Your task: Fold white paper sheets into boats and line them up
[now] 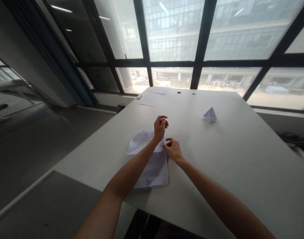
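A creased white sheet of paper (153, 169) lies in front of me near the table's near edge, its far part folded up in a raised flap. My right hand (174, 150) pinches the sheet's right edge between thumb and forefinger. Just beyond it, my left hand (160, 128) hovers over the sheet's far right corner, fingers curled in and nothing visible in them. My left forearm crosses the sheet and hides part of it.
A folded paper shape (210, 115) stands on the white table (229, 159) to the right. Flat paper sheets (149, 99) and a small white object (139, 97) lie at the far left. Windows (174, 33) rise behind the table.
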Motion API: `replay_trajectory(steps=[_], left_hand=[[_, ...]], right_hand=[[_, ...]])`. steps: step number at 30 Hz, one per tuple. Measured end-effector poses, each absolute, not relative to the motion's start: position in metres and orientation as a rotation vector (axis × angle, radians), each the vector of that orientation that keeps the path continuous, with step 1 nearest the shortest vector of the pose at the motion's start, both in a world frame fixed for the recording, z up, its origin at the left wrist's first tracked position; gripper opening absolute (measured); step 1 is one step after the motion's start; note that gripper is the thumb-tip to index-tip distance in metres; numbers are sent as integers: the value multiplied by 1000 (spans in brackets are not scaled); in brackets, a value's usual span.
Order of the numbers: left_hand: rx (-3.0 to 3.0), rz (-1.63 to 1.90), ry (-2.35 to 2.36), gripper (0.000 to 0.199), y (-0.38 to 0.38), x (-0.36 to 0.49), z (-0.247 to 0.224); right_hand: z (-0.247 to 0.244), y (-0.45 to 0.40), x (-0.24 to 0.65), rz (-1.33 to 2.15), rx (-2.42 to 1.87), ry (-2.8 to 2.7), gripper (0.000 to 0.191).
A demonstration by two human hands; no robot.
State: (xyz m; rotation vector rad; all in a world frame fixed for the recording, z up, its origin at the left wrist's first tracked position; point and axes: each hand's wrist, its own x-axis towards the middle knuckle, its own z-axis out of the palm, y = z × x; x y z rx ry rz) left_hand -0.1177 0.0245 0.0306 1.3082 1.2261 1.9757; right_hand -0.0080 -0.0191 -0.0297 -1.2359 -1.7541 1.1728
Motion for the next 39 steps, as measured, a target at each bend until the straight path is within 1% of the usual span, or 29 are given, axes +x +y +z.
replay_trajectory(steps=[3,5,9,11,12,14,18,19,21,23,25,26,29,32,35,39], left_hand=[[1457,2002,1196,14,18,-124,52],[1535,2072,1212,14,14,-131,68],[1669,2251,1366,14,8,-132,93],[1787,2218,1459,15,9,-118,95],[1884,2132,1502,15,11,-107,92],[2133,1823,1564,16,15,-78,80],[2535,946,1551,20,22,-14,36],[2579,769,1536,25,22,0,24],[2625,533,1550,48,20,19,0],[2623,354,1547,64,18,28,-20],[2623,275,1536,68,17,30,-33],[2635,262,1521,69,16,29,-37],[2681,252,1460,76,17,24,-41],[2717,227,1416,82,18,18,-39],[2742,222,1427,80,20,13,-38],[2710,315,1597,66,24,11,-37]], right_hand=[[-26,-21,-1,1223,-1053,-1624,24],[-19,-20,9,1288,-995,-1526,20],[-5,-10,48,1402,-1020,-1283,24],[-3,0,78,1379,-1075,-1206,27],[-4,6,95,1339,-1108,-1190,28],[-9,18,133,1198,-1177,-1202,30],[-25,34,206,941,-1378,-1286,28],[-28,35,221,902,-1440,-1329,27],[-34,33,243,755,-1582,-1454,23],[-37,29,252,462,-1667,-1616,26],[-37,26,249,172,-1611,-1815,36],[-38,26,244,94,-1535,-1942,41],[-40,33,226,112,-1360,-2329,49],[-46,46,217,186,-1421,-2531,57],[-52,59,222,147,-1522,-2555,61],[-58,76,230,53,-1636,-2453,62]])
